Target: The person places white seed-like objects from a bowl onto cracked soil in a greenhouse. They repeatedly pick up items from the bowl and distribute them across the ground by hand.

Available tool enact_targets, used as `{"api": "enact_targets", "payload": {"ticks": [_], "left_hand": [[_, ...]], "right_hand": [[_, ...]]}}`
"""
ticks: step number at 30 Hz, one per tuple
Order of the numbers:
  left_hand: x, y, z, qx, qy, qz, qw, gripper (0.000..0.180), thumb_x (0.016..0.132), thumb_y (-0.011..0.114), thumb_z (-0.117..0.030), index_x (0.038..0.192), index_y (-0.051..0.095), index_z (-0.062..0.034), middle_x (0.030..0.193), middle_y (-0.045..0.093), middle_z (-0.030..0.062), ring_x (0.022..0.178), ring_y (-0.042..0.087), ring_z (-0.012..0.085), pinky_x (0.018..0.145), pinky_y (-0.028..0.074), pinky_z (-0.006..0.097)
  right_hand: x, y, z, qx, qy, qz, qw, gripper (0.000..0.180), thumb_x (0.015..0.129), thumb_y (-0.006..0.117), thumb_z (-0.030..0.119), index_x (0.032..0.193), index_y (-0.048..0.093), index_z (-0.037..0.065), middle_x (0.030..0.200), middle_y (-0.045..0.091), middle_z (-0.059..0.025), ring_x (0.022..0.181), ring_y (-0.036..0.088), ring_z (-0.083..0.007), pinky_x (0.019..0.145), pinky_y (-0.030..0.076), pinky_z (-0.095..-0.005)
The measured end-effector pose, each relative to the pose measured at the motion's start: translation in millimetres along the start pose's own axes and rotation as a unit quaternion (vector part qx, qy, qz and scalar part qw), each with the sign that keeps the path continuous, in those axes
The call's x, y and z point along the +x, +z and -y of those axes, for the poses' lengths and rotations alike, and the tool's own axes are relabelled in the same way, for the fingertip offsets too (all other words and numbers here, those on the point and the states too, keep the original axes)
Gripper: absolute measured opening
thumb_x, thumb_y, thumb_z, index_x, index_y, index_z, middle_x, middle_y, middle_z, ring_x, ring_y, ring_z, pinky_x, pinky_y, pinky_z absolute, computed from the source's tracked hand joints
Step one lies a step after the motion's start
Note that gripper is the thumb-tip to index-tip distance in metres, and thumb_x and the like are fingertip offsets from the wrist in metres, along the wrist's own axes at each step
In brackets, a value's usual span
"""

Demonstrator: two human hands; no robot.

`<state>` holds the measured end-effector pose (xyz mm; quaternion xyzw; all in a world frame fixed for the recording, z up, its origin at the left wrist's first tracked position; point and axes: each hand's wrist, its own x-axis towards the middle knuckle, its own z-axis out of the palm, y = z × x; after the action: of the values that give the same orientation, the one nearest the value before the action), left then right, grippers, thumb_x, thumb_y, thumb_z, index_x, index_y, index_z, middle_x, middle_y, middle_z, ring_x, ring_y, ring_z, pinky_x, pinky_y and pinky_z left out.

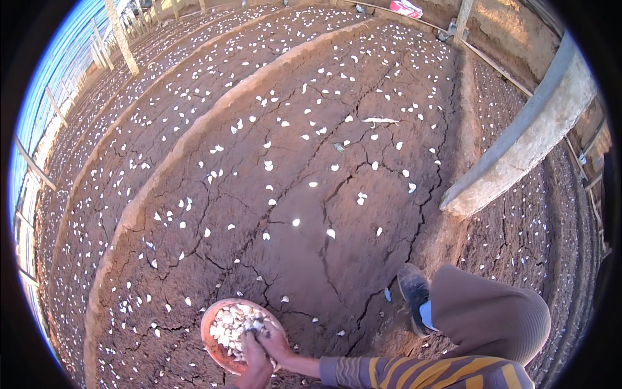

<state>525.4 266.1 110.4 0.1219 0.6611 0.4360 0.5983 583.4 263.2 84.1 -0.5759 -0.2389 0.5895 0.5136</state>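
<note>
Down at the bottom, a round orange-brown bowl (217,324) full of pale garlic cloves (230,327) is held over the cracked soil bed (311,259). One hand (257,367), which looks like the left, comes up from under the bowl's near edge and seems to be gripping the rim, though I can't really tell how tight. The right hand (277,343), in a purple and yellow striped sleeve (414,373), reaches in from the right with fingers pinched on a few cloves at the bowl's edge. Just right of that there's a bent knee in brown trousers (492,311) and a dusty dark shoe (413,288) planted on the soil. Further out, single cloves lie scattered well apart all over the bed. A slanted concrete post (518,139) stands to the right, and more raised beds (129,129) dotted with cloves curve away on the left.
</note>
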Motion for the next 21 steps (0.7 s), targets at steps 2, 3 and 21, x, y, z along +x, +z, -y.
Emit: {"api": "enact_targets", "payload": {"ticks": [2,3,21], "left_hand": [[13.1,74.9,-7.9,0.117,0.037,0.005,0.992,0.035,0.097,0.037,-0.023,0.122,0.051,-0.0022,0.11,0.057,0.0109,0.098,0.057,0.0222,0.087,0.048,0.037],[29.5,113.3,3.1,0.107,0.073,0.008,0.992,0.033,0.096,0.04,-0.023,0.118,0.054,-0.0016,0.105,0.058,0.011,0.095,0.057,0.0215,0.084,0.048,0.037],[-3.7,189.8,26.0,0.398,0.158,0.306,0.85,0.038,0.092,0.051,-0.024,0.121,0.059,0.0001,0.119,0.063,0.0191,0.113,0.059,0.0294,0.097,0.044,0.035]], "right_hand": [[46.7,-38.4,20.3,0.03,-0.009,-0.03,0.999,0.013,0.086,0.06,0.014,0.095,0.059,0.005,0.073,0.057,-0.0026,0.068,0.049,-0.0097,0.058,0.043,-0.0309],[72.2,-61.9,36.6,-0.05,-0.028,-0.058,0.997,0.012,0.088,0.058,0.015,0.094,0.06,0.005,0.076,0.059,-0.0028,0.07,0.05,-0.0097,0.059,0.043,-0.0308],[307.2,-426.0,288.7,0.353,-0.041,-0.156,0.922,0.034,0.099,0.037,0.035,0.093,0.059,0.011,0.078,0.064,-0.0054,0.069,0.061,-0.0199,0.059,0.048,-0.0349]]}}
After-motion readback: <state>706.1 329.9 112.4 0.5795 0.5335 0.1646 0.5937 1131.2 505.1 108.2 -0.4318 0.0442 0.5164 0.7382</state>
